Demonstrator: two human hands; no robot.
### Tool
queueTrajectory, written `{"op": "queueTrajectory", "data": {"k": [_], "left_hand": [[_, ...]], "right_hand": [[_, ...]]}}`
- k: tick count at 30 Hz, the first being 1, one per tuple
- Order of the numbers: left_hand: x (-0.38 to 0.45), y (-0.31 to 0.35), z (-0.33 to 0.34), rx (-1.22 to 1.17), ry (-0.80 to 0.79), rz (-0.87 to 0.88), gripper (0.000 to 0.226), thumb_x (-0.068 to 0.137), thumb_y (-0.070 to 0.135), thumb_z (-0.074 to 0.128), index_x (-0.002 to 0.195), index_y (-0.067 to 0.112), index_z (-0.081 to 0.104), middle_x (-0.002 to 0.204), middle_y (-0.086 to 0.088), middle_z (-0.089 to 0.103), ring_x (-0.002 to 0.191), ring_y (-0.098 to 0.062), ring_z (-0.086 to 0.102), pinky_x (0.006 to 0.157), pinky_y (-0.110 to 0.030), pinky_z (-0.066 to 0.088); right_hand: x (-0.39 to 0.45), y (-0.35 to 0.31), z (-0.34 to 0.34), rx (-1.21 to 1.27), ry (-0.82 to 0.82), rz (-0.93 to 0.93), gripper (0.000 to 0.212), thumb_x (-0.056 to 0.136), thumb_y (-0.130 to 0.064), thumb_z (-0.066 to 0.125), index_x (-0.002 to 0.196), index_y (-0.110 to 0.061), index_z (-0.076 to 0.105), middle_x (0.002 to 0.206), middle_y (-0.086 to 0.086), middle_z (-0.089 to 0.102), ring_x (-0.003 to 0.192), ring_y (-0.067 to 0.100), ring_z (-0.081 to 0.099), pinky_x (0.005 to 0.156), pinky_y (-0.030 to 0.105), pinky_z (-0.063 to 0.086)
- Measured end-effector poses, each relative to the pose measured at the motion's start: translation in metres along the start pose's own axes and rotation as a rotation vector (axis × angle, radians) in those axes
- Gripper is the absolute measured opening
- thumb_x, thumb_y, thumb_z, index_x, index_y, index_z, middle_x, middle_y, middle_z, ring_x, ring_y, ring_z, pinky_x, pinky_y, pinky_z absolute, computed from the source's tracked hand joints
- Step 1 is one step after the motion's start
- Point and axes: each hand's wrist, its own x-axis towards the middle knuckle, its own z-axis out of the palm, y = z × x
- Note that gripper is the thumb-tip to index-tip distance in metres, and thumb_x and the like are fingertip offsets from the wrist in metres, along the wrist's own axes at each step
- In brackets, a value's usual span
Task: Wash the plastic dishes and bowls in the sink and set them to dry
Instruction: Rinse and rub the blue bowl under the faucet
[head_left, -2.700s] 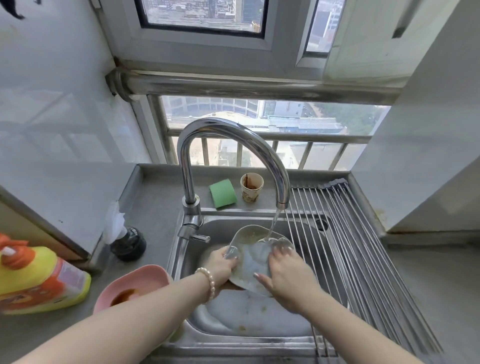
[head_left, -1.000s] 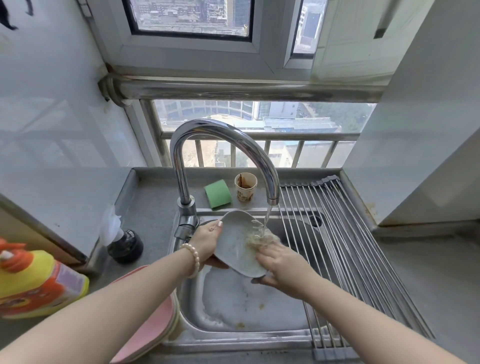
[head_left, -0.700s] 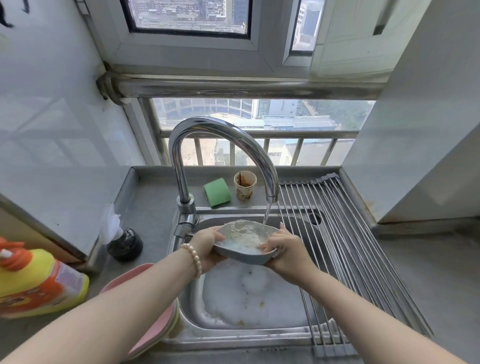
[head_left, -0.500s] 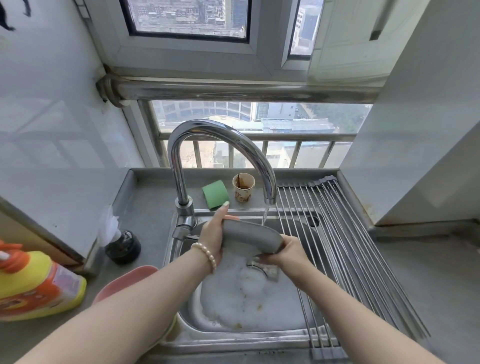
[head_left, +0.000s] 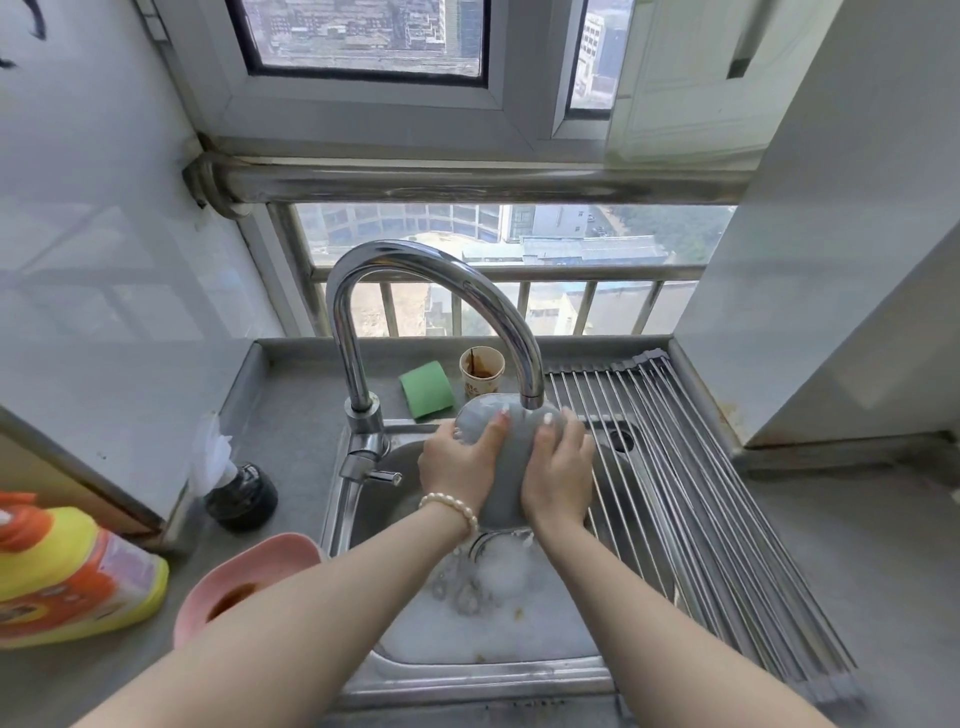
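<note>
A narrow kitchen corner under a window, high above a city, holds a grey steel tabletop (head_left: 291, 431) with a sink (head_left: 358, 525) set into it and a roll-up wire drying rack (head_left: 691, 493) laid over the sink's right side. A tall curved tap (head_left: 431, 275) arches over the basin, whose floor is covered in suds.

Judging by how things lie, the washing is at an early stage. The rack carries nothing, so no piece has been set to dry yet. One grey plastic dish (head_left: 511, 467) is being handled under the spout, its underside turned towards the camera, held above the basin. The left hand (head_left: 457, 467) grips its left edge with fingers curled over the back, and the right hand (head_left: 558, 473) clasps its right edge the same way. It looks to be in its rinse, with racking still to come.

A pink bowl (head_left: 244, 587) waits on the tabletop left of the sink, with brown residue inside, clearly unwashed. A stained paper cup (head_left: 481, 370) and a green sponge (head_left: 426, 389) sit behind the tap.

The yellow detergent bottle (head_left: 72, 582) at far left has an orange label, but its writing is too blurred to read. The cup bears small print, also unreadable.
</note>
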Motion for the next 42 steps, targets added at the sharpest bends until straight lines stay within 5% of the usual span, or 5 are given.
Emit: {"op": "queueTrajectory", "data": {"k": [12,23,31,37,42], "left_hand": [[0.010,-0.014,-0.001,0.089,-0.071,0.025,0.054,0.099,0.040,0.042,0.052,0.014,0.049,0.077,-0.022,0.067,0.081,-0.035,0.061,0.072,-0.036,0.041],[0.005,0.008,0.015,0.849,-0.073,0.427,0.063,0.082,0.065,0.016,0.102,0.020,0.056,0.101,-0.002,0.060,0.098,-0.025,0.052,0.082,-0.037,0.037],[0.042,0.009,0.013,0.188,-0.253,-0.176,0.031,0.095,0.028,0.051,0.077,0.009,0.069,0.086,-0.012,0.068,0.090,-0.032,0.059,0.077,-0.032,0.044],[0.001,-0.001,0.017,0.660,-0.059,0.479,0.066,0.081,0.069,0.019,0.099,0.018,0.058,0.093,-0.002,0.059,0.088,-0.025,0.052,0.077,-0.036,0.036],[0.029,0.003,0.013,0.298,-0.155,-0.124,0.047,0.086,0.056,0.047,0.060,0.018,0.047,0.064,0.000,0.051,0.077,-0.025,0.052,0.088,-0.039,0.043]], "right_hand": [[0.021,-0.035,-0.002,-0.375,-0.314,-0.179,0.044,0.080,-0.048,0.021,0.059,-0.016,0.043,0.083,0.018,0.064,0.082,0.031,0.058,0.069,0.033,0.035],[0.025,-0.028,-0.007,0.184,-0.199,0.319,0.033,0.098,-0.022,0.048,0.107,0.006,0.062,0.110,0.025,0.064,0.101,0.037,0.062,0.090,0.042,0.050],[0.020,-0.032,-0.020,-0.114,-0.202,0.140,0.054,0.087,-0.045,0.060,0.048,-0.014,0.040,0.047,-0.001,0.045,0.050,0.017,0.044,0.048,0.028,0.029],[0.039,-0.031,-0.012,0.082,-0.185,0.351,0.033,0.094,-0.036,0.056,0.090,-0.008,0.072,0.092,0.011,0.070,0.088,0.029,0.063,0.083,0.035,0.050],[0.027,-0.026,-0.003,0.058,-0.099,0.290,0.038,0.096,-0.036,0.052,0.089,-0.003,0.071,0.096,0.015,0.071,0.092,0.032,0.064,0.083,0.035,0.049]]}}
